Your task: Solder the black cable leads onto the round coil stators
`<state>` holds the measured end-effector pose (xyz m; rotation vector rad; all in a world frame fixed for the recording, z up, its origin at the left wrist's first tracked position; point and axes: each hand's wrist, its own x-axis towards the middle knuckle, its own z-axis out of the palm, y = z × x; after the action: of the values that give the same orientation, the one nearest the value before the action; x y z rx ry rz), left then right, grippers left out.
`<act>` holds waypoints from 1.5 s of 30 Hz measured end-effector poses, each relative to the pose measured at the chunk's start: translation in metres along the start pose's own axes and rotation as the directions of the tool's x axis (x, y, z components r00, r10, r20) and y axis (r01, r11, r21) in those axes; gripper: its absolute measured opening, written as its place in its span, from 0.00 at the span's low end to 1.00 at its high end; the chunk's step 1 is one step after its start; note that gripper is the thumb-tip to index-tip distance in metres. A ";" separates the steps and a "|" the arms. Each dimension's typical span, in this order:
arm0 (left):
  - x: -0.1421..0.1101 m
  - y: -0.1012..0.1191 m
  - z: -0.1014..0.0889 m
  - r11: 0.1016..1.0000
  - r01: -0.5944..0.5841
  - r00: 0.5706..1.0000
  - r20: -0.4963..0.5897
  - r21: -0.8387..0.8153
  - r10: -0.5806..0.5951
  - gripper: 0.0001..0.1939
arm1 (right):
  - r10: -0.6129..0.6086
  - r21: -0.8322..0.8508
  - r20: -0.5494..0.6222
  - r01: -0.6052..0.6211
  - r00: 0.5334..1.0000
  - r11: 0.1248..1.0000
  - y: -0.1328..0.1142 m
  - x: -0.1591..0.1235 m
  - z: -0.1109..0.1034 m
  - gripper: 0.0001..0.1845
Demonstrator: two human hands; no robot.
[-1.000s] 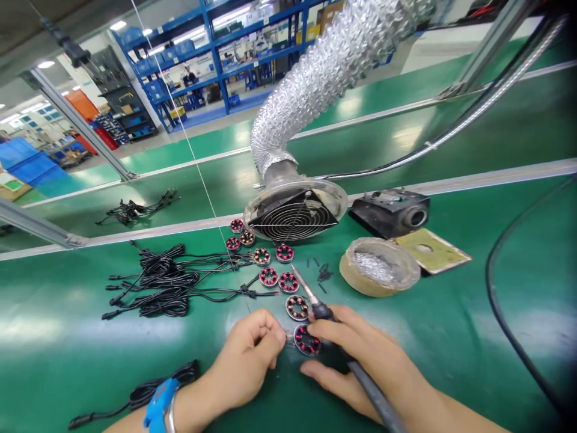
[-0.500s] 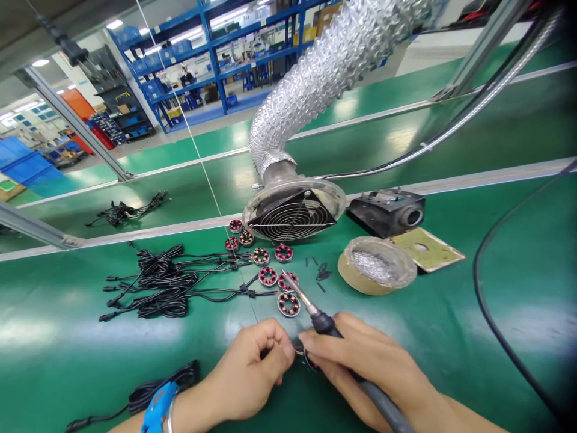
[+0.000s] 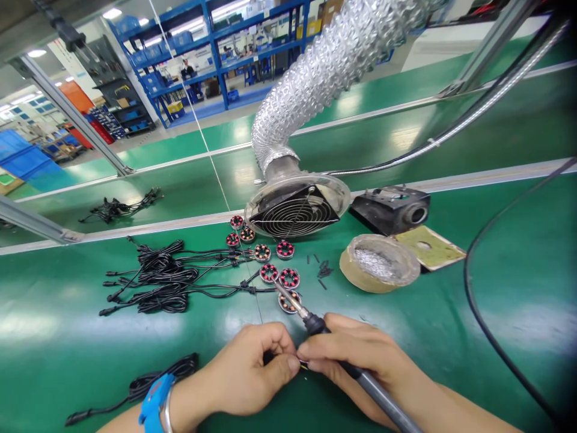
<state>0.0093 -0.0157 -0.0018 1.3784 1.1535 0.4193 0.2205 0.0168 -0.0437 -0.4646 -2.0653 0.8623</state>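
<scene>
My right hand is closed around a soldering iron with its metal tip pointing up-left over a ring-shaped coil stator. My left hand is pinched shut right beside it, fingertips touching the right hand's fingertips. Whatever lies between them is mostly hidden; only a thin bit of wire shows. Several more round stators with red and copper coils lie in a loose row beyond. A blue wristband is on my left wrist.
A bundle of black cables lies left on the green belt. A fume-extractor fan on a silver duct stands behind the stators. A solder-wool pot, a yellow sponge pad and a black iron holder sit right.
The red stator seen between my hands a second ago is now hidden under my fingers. Both hands closed together, and the iron's tip swung left over the nearest stator.
</scene>
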 end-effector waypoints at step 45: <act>0.012 -0.009 0.010 0.993 0.102 0.969 -0.219 -0.061 -0.113 0.10 | 0.231 -0.053 -0.128 -0.240 0.964 0.969 -0.035 -0.004 -0.032 0.12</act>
<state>0.0189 -0.0134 -0.0164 1.2420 1.3858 0.5302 0.2479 0.0037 -0.0076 -0.7940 -1.9576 0.8799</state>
